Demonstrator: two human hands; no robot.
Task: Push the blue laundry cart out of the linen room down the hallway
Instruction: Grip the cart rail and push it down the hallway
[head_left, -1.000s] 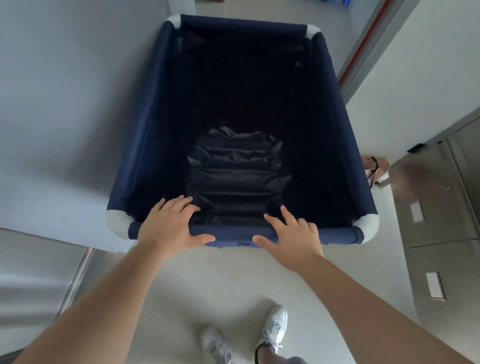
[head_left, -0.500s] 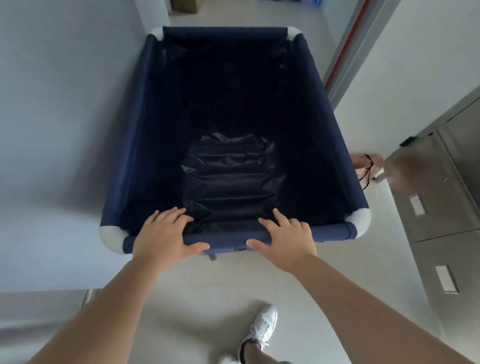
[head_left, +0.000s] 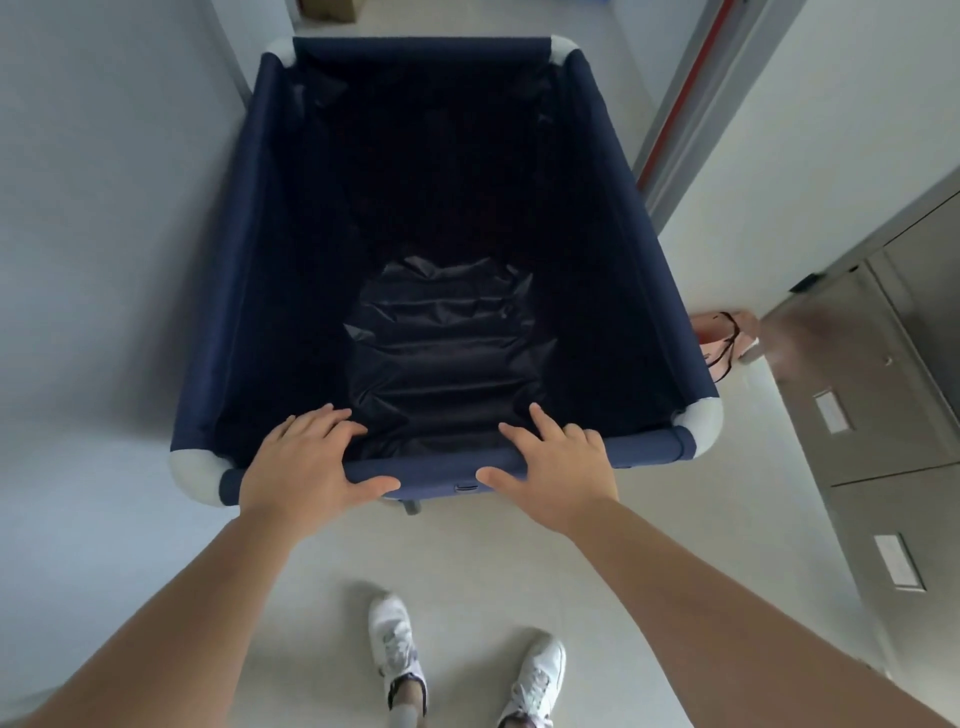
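Observation:
The blue laundry cart (head_left: 249, 291) fills the middle of the view, a deep navy fabric bin with white rounded corners and only dark crumpled lining inside. My left hand (head_left: 306, 462) grips the near rim left of centre, fingers over the top and thumb under. My right hand (head_left: 558, 462) holds the same rim to the right, fingers hooked inside. The cart's far end points at a doorway.
A white wall (head_left: 104, 234) runs close along the cart's left side. On the right stand a door frame with a red strip (head_left: 675, 119), a grey metal cabinet (head_left: 872, 405) and a pink bag (head_left: 727, 338) on the floor. A cardboard box (head_left: 332, 10) sits beyond the doorway.
The cart has rolled forward toward the doorway with both hands on its rim. The metal surface at the lower left has dropped out of view, and my feet have stepped forward.

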